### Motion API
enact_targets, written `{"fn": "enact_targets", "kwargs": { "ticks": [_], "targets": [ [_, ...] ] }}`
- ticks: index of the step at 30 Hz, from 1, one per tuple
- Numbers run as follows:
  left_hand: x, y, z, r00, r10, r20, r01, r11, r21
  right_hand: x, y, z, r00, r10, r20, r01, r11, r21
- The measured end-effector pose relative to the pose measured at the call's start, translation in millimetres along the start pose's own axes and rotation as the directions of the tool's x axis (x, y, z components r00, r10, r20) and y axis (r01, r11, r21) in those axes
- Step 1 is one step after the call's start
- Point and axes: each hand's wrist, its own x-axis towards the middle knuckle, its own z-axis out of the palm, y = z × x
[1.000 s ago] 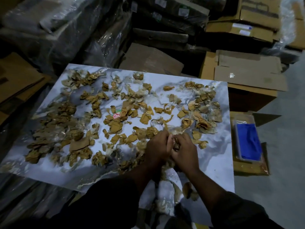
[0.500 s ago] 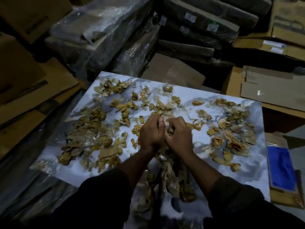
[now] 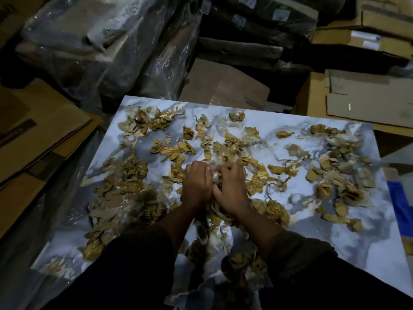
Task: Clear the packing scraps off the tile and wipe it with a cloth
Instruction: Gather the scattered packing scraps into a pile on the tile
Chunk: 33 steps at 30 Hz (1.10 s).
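A white marble-patterned tile lies flat before me, strewn with several brown cardboard and clear plastic packing scraps. My left hand and my right hand sit side by side at the tile's middle, fingers curled down into a clump of scraps and clear film. A heap of gathered scraps lies between my forearms toward the near edge. A blue cloth lies at the right edge of view, off the tile.
Plastic-wrapped bundles are stacked behind the tile at the left. Cardboard boxes stand at the back right, and flat cardboard lies on the left. A brown box sits just behind the tile's far edge.
Both hands have moved farther out over the tile, from near its front edge to its middle, staying together. The scrap heap between my forearms has grown.
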Motion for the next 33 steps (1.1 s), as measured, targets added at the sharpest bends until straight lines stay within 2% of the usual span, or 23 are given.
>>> {"fn": "enact_targets", "kwargs": {
  "ticks": [5, 10, 15, 19, 22, 26, 30, 33],
  "targets": [
    [3.4, 6.6, -8.0, 0.997, -0.003, -0.079, -0.002, 0.998, -0.070, -8.9, -0.2, -19.7, 1.000, 0.003, 0.021, -0.002, 0.997, -0.075],
    [-5.6, 19.4, -14.0, 0.988, -0.003, -0.155, 0.006, 1.000, 0.017, -27.4, 2.5, -31.8, 0.989, 0.023, -0.143, -0.037, 0.995, -0.093],
    [-21.1, 36.7, -18.5, 0.990, 0.077, -0.115, -0.074, 0.997, 0.022, -42.3, 11.5, -38.1, 0.992, 0.026, -0.119, -0.038, 0.994, -0.103],
    [-48.9, 54.9, -19.6, 0.972, 0.197, -0.129, -0.196, 0.980, 0.023, -67.7, 25.9, -59.3, 0.966, 0.048, -0.254, -0.054, 0.998, -0.018],
    [-83.5, 69.5, -7.1, 0.943, 0.314, -0.108, -0.311, 0.949, 0.046, -106.5, 48.9, -76.1, 0.942, 0.097, -0.322, -0.104, 0.995, -0.005],
    [-131.9, 82.7, 21.1, 0.885, 0.464, -0.048, -0.458, 0.883, 0.104, -165.0, 90.0, -88.4, 0.933, 0.165, -0.320, -0.192, 0.980, -0.055],
    [-178.5, 81.1, 37.0, 0.876, 0.481, 0.018, -0.482, 0.876, 0.022, -216.8, 130.1, -98.4, 0.906, 0.214, -0.365, -0.267, 0.958, -0.102],
    [-204.7, 69.0, 36.3, 0.898, 0.435, 0.064, -0.438, 0.898, 0.046, -249.8, 154.9, -101.0, 0.877, 0.243, -0.415, -0.319, 0.940, -0.124]
  ]
}}
